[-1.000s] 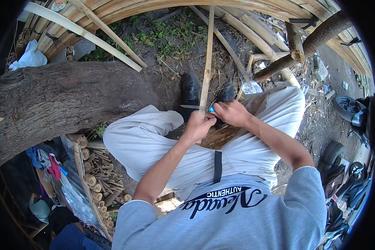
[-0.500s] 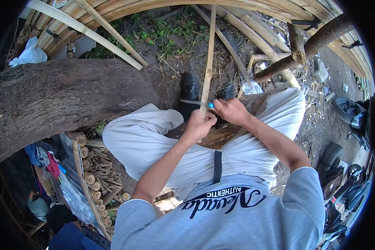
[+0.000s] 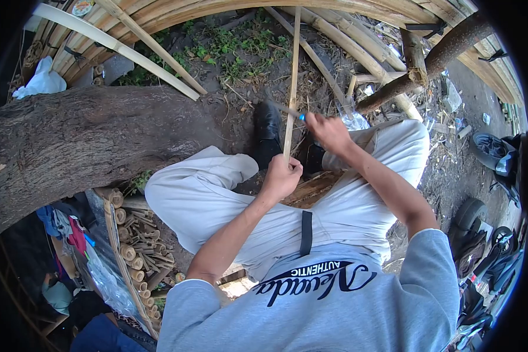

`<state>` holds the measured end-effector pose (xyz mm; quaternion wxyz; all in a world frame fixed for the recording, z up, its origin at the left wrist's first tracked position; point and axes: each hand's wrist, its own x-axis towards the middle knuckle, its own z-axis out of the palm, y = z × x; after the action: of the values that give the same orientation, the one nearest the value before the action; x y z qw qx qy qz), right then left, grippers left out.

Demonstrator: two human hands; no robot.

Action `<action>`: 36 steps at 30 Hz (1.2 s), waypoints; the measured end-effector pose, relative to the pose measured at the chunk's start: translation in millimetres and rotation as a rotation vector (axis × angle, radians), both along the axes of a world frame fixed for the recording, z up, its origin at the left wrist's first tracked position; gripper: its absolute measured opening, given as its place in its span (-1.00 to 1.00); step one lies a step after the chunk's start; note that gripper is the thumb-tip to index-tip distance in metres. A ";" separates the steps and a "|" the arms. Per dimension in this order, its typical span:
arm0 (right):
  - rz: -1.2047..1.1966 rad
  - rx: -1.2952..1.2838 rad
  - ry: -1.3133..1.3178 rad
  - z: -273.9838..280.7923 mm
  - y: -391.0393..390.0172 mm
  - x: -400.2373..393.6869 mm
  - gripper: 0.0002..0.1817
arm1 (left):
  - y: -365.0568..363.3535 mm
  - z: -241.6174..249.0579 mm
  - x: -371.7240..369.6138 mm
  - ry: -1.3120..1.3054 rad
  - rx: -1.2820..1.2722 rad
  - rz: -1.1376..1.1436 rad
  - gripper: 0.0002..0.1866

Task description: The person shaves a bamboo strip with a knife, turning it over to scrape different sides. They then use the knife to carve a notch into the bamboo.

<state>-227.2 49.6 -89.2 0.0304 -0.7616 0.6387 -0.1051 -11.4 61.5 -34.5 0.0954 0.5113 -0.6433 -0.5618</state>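
Note:
My left hand [image 3: 282, 177] is closed around the near end of a long, thin bamboo strip [image 3: 293, 82], which stretches away from me past my shoes. In my right hand [image 3: 330, 132], closed round its handle, is a knife [image 3: 285, 109] with a bit of blue at the handle. The blade lies across the strip, some way beyond my left hand, and points to the left. Whether the edge bites into the bamboo cannot be made out. Below the strip is a black shoe [image 3: 267, 124].
A thick tree trunk [image 3: 88, 135] lies to my left. Bamboo poles [image 3: 358, 53] and a rough wooden post [image 3: 434, 67] stand ahead on the right. Cut bamboo pieces [image 3: 149, 246] are stacked at lower left, with a person [image 3: 100, 328] nearby. Motorbike wheels [image 3: 487, 146] show at right.
My right hand and the knife have moved away from me along the strip, apart from my left hand. My left hand keeps its hold on the strip's near end.

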 end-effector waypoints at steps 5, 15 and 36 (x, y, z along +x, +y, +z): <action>-0.057 -0.021 -0.099 2.9 -5.8 0.5 -0.78 | -3.3 3.2 -1.8 0.012 0.071 0.020 -0.80; 0.317 -0.084 -0.281 28.6 35.8 24.6 -0.73 | -4.6 -6.7 -2.2 0.030 -0.100 -0.058 -0.86; -0.001 -0.071 -0.057 -4.2 -7.1 -21.0 -0.73 | -5.9 2.6 -4.6 0.029 0.147 0.058 -0.79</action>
<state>-248.3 42.5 -93.4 0.0216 -0.7585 0.6340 -0.1491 -16.0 55.6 -31.9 0.0831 0.5274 -0.5837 -0.6118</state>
